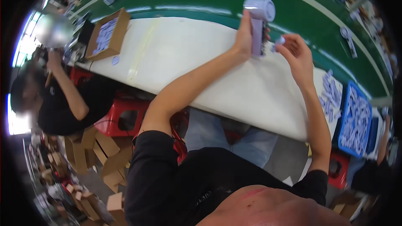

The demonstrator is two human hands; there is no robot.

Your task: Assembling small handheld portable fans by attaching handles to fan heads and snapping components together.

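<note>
My left hand (244, 37) is wrapped round the handle of a lavender handheld device (257, 33), raised over the white work surface. Its drum-shaped head (259, 9) points up and away from me, and a dark strip with small parts shows along the handle's right side. Just right of it, my right hand (296, 54) pinches a small pale lavender piece (279, 42) between thumb and fingers. The piece is close to the handle; I cannot tell whether they touch.
A white-covered table (180, 58) lies before me, with a green conveyor belt (180, 0) beyond. Loose lavender parts (331, 90) and a blue basket (344, 142) of them sit at right. A cardboard box (121, 31) of parts stands left, near a co-worker (69, 96).
</note>
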